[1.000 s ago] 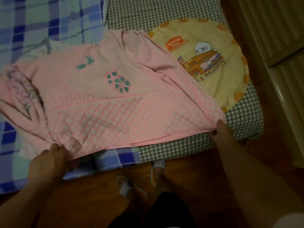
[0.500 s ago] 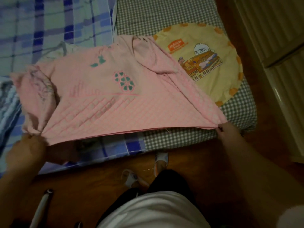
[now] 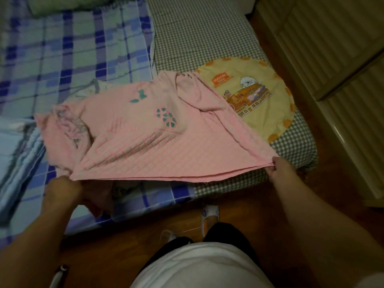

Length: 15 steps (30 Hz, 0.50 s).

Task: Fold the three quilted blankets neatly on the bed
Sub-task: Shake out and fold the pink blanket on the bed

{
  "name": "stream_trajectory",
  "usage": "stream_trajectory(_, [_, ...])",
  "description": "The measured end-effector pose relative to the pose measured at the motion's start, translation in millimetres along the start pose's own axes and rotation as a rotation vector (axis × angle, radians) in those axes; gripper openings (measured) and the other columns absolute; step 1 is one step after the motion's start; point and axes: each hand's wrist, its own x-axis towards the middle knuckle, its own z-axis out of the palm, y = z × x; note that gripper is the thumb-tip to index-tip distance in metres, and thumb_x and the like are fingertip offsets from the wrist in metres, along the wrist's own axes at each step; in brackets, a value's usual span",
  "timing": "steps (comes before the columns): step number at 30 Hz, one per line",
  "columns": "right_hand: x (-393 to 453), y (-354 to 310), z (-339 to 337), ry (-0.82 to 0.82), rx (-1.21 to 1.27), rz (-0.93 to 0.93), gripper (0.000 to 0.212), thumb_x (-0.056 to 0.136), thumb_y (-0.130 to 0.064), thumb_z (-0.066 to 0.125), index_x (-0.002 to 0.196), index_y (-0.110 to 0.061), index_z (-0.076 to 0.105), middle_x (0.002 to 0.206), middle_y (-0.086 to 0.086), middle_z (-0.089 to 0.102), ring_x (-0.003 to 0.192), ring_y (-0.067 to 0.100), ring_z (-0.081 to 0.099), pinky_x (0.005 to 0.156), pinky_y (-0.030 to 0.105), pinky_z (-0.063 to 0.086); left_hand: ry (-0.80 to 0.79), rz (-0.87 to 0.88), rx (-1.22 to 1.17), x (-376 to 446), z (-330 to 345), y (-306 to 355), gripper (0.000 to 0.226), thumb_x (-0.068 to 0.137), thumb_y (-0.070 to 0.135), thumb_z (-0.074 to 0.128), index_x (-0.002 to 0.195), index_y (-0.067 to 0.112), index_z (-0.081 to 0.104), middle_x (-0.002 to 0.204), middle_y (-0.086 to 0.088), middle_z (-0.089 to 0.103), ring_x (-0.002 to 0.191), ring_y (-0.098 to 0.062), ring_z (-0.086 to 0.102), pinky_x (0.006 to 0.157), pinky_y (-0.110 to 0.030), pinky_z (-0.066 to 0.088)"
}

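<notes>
- Nearest: white shirt [image 3: 199, 267] and dark trousers of the person, standing at the bed edge on a wooden floor [image 3: 124, 246]. Two pale slippers: one [image 3: 210, 213] clear, the other [image 3: 168, 235] partly hidden.
- A white stick-like item with a dark tip [image 3: 59, 275] at lower left; cannot tell what it is.
- Left hand [image 3: 62, 190]: grip closed on the near left corner of the pink quilted blanket [image 3: 145, 146], with cloth bunched under the fingers.
- Right hand [image 3: 279, 169]: grip pinched on the near right corner of the same blanket, layered edges held together.
- One pink blanket counted, stretched taut between the two hands along the near edge, lifted just above the bed [image 3: 207, 38]; its far part is draped and creased. Teal flower and leaf appliqués on it.
- Under its right side, one round yellow cushion [image 3: 270, 84] with orange scalloped trim, a cartoon print, and an orange label; the writing is too small to read surely.
- One blue plaid sheet [image 3: 72, 48] on the left; grey checked cover on the right.
- Pale blue striped fabric [image 3: 18, 146] at far left, bunched.
- A slatted wooden cabinet [image 3: 332, 48] stands to the right of the bed.
</notes>
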Motion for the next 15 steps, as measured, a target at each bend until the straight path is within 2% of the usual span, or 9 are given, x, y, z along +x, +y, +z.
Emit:
stream_trajectory(1, [-8.4, 3.0, -0.5, 0.015, -0.005, 0.003, 0.039, 0.094, 0.002, 0.053, 0.133, -0.002, 0.053, 0.118, 0.008, 0.057, 0.079, 0.019, 0.059, 0.042, 0.025, 0.054, -0.03, -0.006, -0.008, 10.0, 3.6, -6.6, 0.027, 0.085, 0.021, 0.061, 0.102, 0.001, 0.064, 0.095, -0.027, 0.062, 0.079, -0.041, 0.06, 0.065, -0.041, 0.049])
stream_trajectory(4, [-29.8, 12.7, -10.7, 0.128, -0.006, -0.034, 0.048, 0.088, 0.01, 0.059, 0.134, -0.001, 0.049, 0.119, 0.011, 0.05, 0.096, 0.024, 0.057, 0.07, 0.03, 0.06, -0.033, 0.004, -0.078, 14.6, -0.8, -11.0, 0.026, 0.086, 0.02, 0.06, 0.103, 0.001, 0.064, 0.101, -0.03, 0.064, 0.089, -0.047, 0.063, 0.071, -0.044, 0.052])
stream_trajectory(8, [-45.6, 30.8, -26.4, 0.172, 0.031, -0.042, 0.05, 0.084, 0.008, 0.065, 0.131, 0.0, 0.05, 0.132, 0.012, 0.055, 0.09, 0.02, 0.057, 0.054, 0.022, 0.053, -0.007, 0.102, -0.08, 12.2, -6.1, -16.3, 0.029, 0.094, 0.024, 0.049, 0.1, -0.001, 0.062, 0.108, -0.034, 0.061, 0.096, -0.05, 0.06, 0.078, -0.049, 0.048])
stream_trajectory(10, [-54.2, 36.4, -30.0, 0.13, 0.09, -0.059, 0.047, 0.086, 0.011, 0.062, 0.13, 0.002, 0.052, 0.127, 0.013, 0.057, 0.092, 0.021, 0.057, 0.061, 0.024, 0.056, -0.008, 0.148, -0.086, 6.8, -9.9, -16.8, 0.038, 0.087, 0.027, 0.045, 0.098, -0.005, 0.063, 0.105, -0.036, 0.061, 0.093, -0.049, 0.061, 0.077, -0.048, 0.049])
stream_trajectory(12, [-62.4, 39.1, -31.2, 0.087, 0.123, -0.088, 0.043, 0.086, 0.015, 0.06, 0.128, 0.004, 0.055, 0.114, 0.012, 0.059, 0.083, 0.018, 0.056, 0.066, 0.027, 0.057, 0.005, 0.206, -0.1, -0.6, -14.1, -17.3, 0.046, 0.077, 0.029, 0.042, 0.095, -0.007, 0.063, 0.101, -0.037, 0.062, 0.09, -0.049, 0.061, 0.074, -0.046, 0.049])
stream_trajectory(13, [-64.3, 41.0, -31.0, 0.073, 0.12, -0.104, 0.043, 0.086, 0.016, 0.059, 0.126, 0.003, 0.057, 0.114, 0.011, 0.06, 0.08, 0.016, 0.055, 0.071, 0.028, 0.058, -0.006, 0.221, -0.103, -4.0, -17.0, -16.5, 0.044, 0.077, 0.028, 0.043, 0.094, -0.008, 0.063, 0.1, -0.037, 0.062, 0.09, -0.049, 0.061, 0.073, -0.045, 0.049])
stream_trajectory(15, [-62.4, 43.3, -31.4, 0.041, 0.109, -0.127, 0.047, 0.086, 0.017, 0.057, 0.127, -0.004, 0.059, 0.117, 0.011, 0.058, 0.088, 0.019, 0.057, 0.087, 0.034, 0.057, -0.028, 0.242, -0.109, -8.3, -21.0, -15.6, 0.035, 0.085, 0.024, 0.049, 0.093, -0.008, 0.063, 0.099, -0.037, 0.062, 0.089, -0.048, 0.06, 0.072, -0.044, 0.048])
